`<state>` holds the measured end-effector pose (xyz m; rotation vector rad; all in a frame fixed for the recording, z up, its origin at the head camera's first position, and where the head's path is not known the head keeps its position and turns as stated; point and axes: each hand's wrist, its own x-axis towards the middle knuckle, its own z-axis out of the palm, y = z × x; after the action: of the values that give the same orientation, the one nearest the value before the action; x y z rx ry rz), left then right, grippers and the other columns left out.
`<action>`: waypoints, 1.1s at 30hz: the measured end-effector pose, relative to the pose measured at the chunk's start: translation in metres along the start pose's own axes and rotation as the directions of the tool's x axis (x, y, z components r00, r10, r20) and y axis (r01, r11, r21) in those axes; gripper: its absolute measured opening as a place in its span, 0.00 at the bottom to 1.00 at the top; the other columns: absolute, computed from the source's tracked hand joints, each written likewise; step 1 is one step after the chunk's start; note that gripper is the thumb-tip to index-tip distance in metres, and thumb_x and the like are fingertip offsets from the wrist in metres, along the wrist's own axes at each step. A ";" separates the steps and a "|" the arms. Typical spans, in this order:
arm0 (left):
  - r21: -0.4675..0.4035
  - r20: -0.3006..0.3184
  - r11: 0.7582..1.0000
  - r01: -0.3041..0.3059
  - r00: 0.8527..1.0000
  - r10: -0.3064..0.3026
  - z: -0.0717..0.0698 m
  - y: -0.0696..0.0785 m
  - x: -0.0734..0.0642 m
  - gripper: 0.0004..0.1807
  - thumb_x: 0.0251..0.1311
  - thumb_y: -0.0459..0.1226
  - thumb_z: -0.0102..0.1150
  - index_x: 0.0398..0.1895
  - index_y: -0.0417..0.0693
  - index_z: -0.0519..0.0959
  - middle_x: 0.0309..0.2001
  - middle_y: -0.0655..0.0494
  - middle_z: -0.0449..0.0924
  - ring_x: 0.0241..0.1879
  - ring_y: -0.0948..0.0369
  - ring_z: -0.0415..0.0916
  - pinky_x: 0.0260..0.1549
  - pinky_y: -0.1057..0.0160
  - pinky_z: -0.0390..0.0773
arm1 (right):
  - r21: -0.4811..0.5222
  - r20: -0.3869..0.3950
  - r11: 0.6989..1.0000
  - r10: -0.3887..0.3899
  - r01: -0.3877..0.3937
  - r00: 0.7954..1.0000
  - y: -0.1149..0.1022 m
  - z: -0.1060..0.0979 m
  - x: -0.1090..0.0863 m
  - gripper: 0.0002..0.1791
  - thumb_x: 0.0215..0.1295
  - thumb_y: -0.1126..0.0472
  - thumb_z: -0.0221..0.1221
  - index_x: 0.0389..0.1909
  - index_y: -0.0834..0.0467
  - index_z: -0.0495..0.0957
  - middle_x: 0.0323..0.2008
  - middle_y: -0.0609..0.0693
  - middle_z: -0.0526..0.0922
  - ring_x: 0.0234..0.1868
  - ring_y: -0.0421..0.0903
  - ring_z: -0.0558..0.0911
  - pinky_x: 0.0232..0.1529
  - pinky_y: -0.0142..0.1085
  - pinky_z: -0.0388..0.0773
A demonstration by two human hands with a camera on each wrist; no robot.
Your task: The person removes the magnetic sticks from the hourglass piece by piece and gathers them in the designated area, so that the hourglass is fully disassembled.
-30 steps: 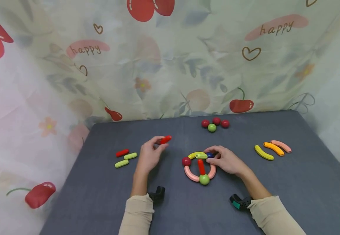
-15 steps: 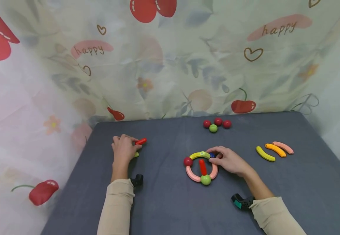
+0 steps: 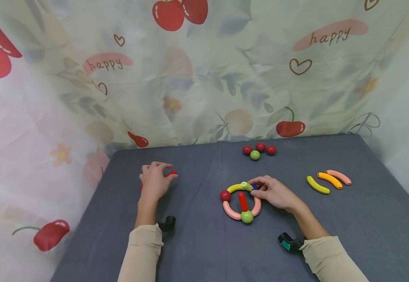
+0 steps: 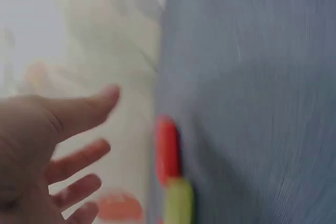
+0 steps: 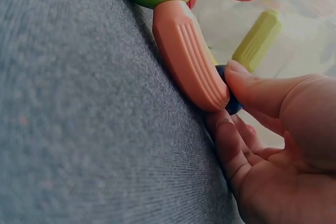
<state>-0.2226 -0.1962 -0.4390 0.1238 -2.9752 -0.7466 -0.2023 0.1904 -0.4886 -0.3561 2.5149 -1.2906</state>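
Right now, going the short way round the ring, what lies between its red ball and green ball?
One curved pink stick, spanning from the red ball to the green ball, in the head view.

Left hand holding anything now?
No, in the left wrist view the left hand has its thumb and fingers spread with nothing between them, the red stick lying apart.

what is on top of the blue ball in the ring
A light green stick rises from it. The right hand pinches the blue ball, covering much of it; in the right wrist view the thumb hides where stick and ball meet.
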 end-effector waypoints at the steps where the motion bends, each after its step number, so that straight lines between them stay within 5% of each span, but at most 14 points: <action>1: -0.051 0.004 0.998 -0.030 1.000 0.030 0.000 0.009 -0.006 0.24 0.64 0.47 0.69 0.61 0.52 0.82 0.64 0.46 0.75 0.67 0.42 0.60 0.65 0.38 0.61 | 0.004 -0.001 1.000 0.004 -0.004 1.000 0.001 0.000 0.000 0.22 0.71 0.51 0.63 0.62 0.54 0.78 0.48 0.54 0.77 0.42 0.47 0.76 0.41 0.37 0.73; 5: -0.255 0.051 0.959 -0.128 0.988 0.145 0.015 0.046 -0.033 0.20 0.64 0.47 0.69 0.57 0.54 0.83 0.54 0.54 0.83 0.52 0.51 0.75 0.51 0.51 0.77 | 0.022 0.004 1.000 0.015 -0.015 1.000 0.004 0.002 -0.001 0.25 0.71 0.50 0.63 0.64 0.56 0.77 0.50 0.54 0.79 0.43 0.47 0.77 0.42 0.37 0.74; 9: -0.360 0.160 0.922 -0.140 0.965 0.208 0.044 0.081 -0.059 0.21 0.61 0.51 0.71 0.53 0.54 0.83 0.44 0.61 0.84 0.35 0.60 0.75 0.32 0.63 0.78 | 0.048 0.008 0.999 0.016 -0.016 1.000 0.006 0.004 0.000 0.25 0.71 0.51 0.63 0.65 0.57 0.77 0.50 0.55 0.79 0.43 0.47 0.77 0.41 0.36 0.75; 14: -0.383 0.284 0.915 -0.131 0.925 0.252 0.074 0.110 -0.077 0.26 0.58 0.53 0.72 0.56 0.51 0.82 0.39 0.67 0.86 0.37 0.65 0.76 0.35 0.66 0.77 | 0.049 0.006 0.999 0.009 -0.009 1.000 0.005 0.001 0.000 0.26 0.72 0.50 0.62 0.65 0.58 0.76 0.51 0.56 0.79 0.44 0.47 0.77 0.43 0.37 0.75; 18: -0.358 0.315 0.926 -0.119 0.918 0.240 0.085 0.122 -0.082 0.28 0.56 0.51 0.74 0.58 0.52 0.80 0.36 0.68 0.86 0.43 0.64 0.72 0.38 0.66 0.76 | 0.034 -0.003 0.999 -0.001 0.001 1.000 0.003 -0.002 0.000 0.25 0.71 0.51 0.63 0.64 0.58 0.77 0.49 0.56 0.79 0.44 0.47 0.77 0.42 0.36 0.75; 23: -0.391 0.354 0.914 -0.111 0.899 0.260 0.091 0.129 -0.086 0.24 0.57 0.46 0.74 0.55 0.50 0.79 0.32 0.63 0.84 0.29 0.65 0.81 0.30 0.68 0.78 | 0.023 -0.003 1.000 -0.011 0.012 1.000 0.004 -0.003 0.001 0.25 0.72 0.51 0.62 0.64 0.59 0.77 0.48 0.56 0.79 0.43 0.47 0.77 0.42 0.36 0.75; 28: -0.370 0.379 0.918 -0.142 0.880 0.288 0.092 0.130 -0.091 0.22 0.64 0.45 0.68 0.56 0.50 0.73 0.29 0.61 0.79 0.23 0.64 0.76 0.26 0.67 0.75 | 0.022 -0.002 1.000 -0.011 0.011 1.000 0.005 -0.001 0.003 0.25 0.72 0.51 0.62 0.64 0.58 0.77 0.48 0.55 0.79 0.44 0.47 0.77 0.43 0.38 0.75; 31: -0.427 0.351 0.893 -0.140 0.885 0.306 0.091 0.129 -0.091 0.21 0.68 0.43 0.64 0.58 0.50 0.69 0.30 0.60 0.81 0.23 0.65 0.79 0.26 0.67 0.77 | 0.024 0.001 1.000 -0.005 0.005 1.000 0.005 -0.002 0.003 0.25 0.72 0.51 0.62 0.64 0.58 0.77 0.49 0.56 0.79 0.44 0.47 0.77 0.44 0.38 0.75; 33: -0.451 0.295 0.880 -0.152 0.905 0.307 0.087 0.126 -0.087 0.18 0.71 0.42 0.62 0.57 0.51 0.68 0.32 0.61 0.84 0.25 0.65 0.82 0.26 0.68 0.78 | 0.020 0.003 1.000 -0.002 0.002 1.000 0.005 -0.003 0.003 0.25 0.72 0.51 0.62 0.64 0.58 0.76 0.50 0.56 0.79 0.44 0.47 0.77 0.44 0.38 0.75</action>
<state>-0.1511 -0.0364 -0.4599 -0.4384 -2.9704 -1.4868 -0.2062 0.1942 -0.4915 -0.3555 2.4974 -1.3144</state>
